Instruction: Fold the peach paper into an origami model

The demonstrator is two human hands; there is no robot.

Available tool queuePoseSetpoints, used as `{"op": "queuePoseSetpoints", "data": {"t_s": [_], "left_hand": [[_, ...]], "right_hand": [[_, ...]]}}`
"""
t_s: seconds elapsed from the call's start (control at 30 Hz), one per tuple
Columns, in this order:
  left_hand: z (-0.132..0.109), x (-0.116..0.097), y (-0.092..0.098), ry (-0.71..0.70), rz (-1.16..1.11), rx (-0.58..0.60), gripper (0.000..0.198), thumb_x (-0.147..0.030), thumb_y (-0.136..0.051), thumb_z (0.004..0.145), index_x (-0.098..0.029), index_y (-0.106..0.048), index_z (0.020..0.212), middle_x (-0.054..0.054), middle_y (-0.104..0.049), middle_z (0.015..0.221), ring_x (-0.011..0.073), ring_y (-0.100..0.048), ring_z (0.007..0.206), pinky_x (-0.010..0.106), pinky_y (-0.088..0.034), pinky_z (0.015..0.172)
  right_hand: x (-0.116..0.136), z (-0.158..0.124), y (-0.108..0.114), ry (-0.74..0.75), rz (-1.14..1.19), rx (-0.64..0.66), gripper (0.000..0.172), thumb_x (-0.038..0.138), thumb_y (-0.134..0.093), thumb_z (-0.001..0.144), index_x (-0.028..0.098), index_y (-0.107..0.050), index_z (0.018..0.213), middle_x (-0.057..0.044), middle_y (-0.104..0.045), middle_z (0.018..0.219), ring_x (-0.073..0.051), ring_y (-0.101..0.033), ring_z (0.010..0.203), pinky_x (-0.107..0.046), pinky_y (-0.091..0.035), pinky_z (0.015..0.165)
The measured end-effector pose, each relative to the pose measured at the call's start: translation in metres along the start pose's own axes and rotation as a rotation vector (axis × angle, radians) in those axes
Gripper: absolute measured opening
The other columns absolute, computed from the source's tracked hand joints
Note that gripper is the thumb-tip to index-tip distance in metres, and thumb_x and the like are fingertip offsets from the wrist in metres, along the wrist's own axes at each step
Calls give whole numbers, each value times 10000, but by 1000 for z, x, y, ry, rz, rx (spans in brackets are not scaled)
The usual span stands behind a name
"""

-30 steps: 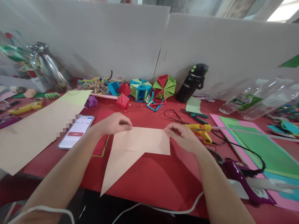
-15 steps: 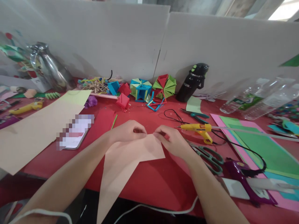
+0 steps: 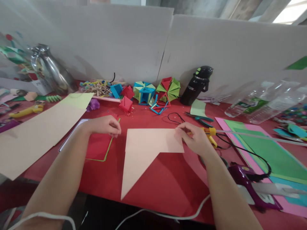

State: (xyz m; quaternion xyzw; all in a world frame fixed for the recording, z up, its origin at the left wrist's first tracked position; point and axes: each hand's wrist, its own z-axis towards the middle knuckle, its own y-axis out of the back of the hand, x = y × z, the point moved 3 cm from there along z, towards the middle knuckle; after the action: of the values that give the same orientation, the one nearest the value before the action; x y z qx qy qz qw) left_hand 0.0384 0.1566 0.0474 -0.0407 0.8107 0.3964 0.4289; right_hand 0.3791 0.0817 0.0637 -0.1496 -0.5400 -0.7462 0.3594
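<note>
Spreading under both sets of fingers, the red table [image 3: 153, 187] is carrying a folded cream paper [image 3: 144, 143] between them, with a red paper [image 3: 99, 147] lying on the near side of the left fingers. The right hand [image 3: 192, 137] is pinching the cream paper's far right corner, while the left hand [image 3: 104, 125] is curling its fingers off the left edge, thumb contact impossible to tell. Just right of the right fingers, a yellow glue gun [image 3: 209, 131] is lying partly hidden.

The left forearm [image 3: 63, 166] hides most of a phone [image 3: 72, 135] from me; the right hand [image 3: 196, 139] partly covers a yellow glue gun [image 3: 210, 131].
</note>
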Motion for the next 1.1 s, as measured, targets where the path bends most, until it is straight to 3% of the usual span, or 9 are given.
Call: {"op": "queuePoseSetpoints", "data": {"t_s": [0.1,0.2,0.27,0.37,0.47,0.57,0.8,0.93,1.1], "left_hand": [[-2,2,11,-38,-37,-262,270,-429,-621,795,-206,-724,905,27,-738,902,197,-670,881,281,-492,811],[6,-12,5,-148,-180,-470,387,-475,-596,826,-220,-667,1109,49,-699,1132,206,-641,1033,305,-487,883],[16,-23,-8,-192,-166,-426,394,-485,-597,828,-214,-672,1105,57,-690,1152,207,-638,1031,302,-492,868],[27,-33,-26,-211,-38,-328,321,-458,-590,834,-182,-718,938,48,-730,951,186,-655,869,265,-491,740],[32,-37,-37,-220,19,-318,275,-395,-559,856,-169,-716,843,33,-725,835,161,-644,775,243,-462,664],[33,-43,-46,-248,50,-330,238,-351,-543,868,-189,-716,858,19,-732,862,155,-651,789,238,-455,673],[33,-74,-70,-448,255,-364,247,-300,-499,916,-209,-728,900,12,-744,911,149,-656,839,247,-427,744],[31,-72,-64,-441,268,-392,224,-273,-515,902,-211,-728,878,2,-744,882,138,-657,811,233,-429,726],[21,-50,-36,-347,217,-484,199,-290,-556,860,-203,-729,813,-16,-730,778,116,-639,694,207,-428,639]], "right_hand": [[-1,0,1,9,8,-2,188,321,-517,913,192,-589,797,-22,-633,754,-166,-578,719,-275,-431,679],[2,1,-4,25,19,-1,177,315,-524,917,195,-586,802,-10,-625,741,-157,-571,703,-268,-426,666],[3,0,-7,17,44,-4,184,314,-515,925,196,-582,800,-1,-616,702,-152,-568,670,-268,-427,654],[2,0,-9,8,48,14,200,304,-506,926,193,-594,786,-11,-634,706,-159,-589,680,-277,-442,664],[4,-1,-12,58,-29,73,130,284,-576,877,184,-657,881,-61,-692,889,-200,-634,836,-315,-466,770],[14,-2,-20,98,-35,157,202,312,-598,871,194,-687,1008,-84,-704,1011,-223,-638,949,-345,-464,851],[34,-5,-46,45,4,304,153,267,-567,888,217,-691,814,-18,-692,838,-158,-619,782,-272,-449,709],[32,-5,-43,24,2,310,131,249,-595,853,204,-684,767,-11,-671,775,-144,-589,717,-264,-430,670],[24,-3,-30,-7,50,316,161,282,-586,848,186,-688,769,-17,-662,734,-141,-562,673,-269,-426,642]]}}
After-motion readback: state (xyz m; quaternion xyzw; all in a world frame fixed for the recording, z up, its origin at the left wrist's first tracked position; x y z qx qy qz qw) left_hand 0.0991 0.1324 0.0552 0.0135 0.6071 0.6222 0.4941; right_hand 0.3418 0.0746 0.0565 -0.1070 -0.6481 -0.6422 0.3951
